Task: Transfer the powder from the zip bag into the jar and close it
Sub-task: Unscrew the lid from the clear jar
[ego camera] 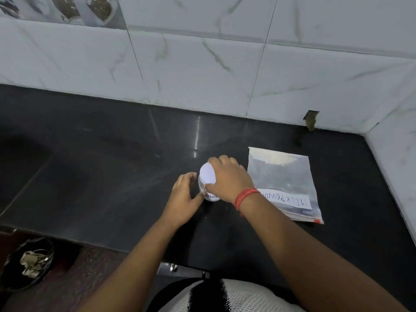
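While both hands sit on the jar (208,194), nothing else on the black counter (101,176) is being touched. Floor-level bin (27,263) with crumpled scraps is far left of and below the left hand (183,198). Left hand: fingers loosely curled, thumb and fingertips against the jar's left side at the label, steadying it. Jar stands upright between the two hands, clear body, paper label low on its wall. White lid (207,174) is on top of the jar. Right hand (227,179): cupped over the lid from above and right, fingers wrapped round its rim; red thread band (244,197) on that wrist. Just right of the right hand, zip bag (284,183) lies flat, labelled "MILK POWD…", pale powder residue at its far end; wrist overlaps the near-left corner.
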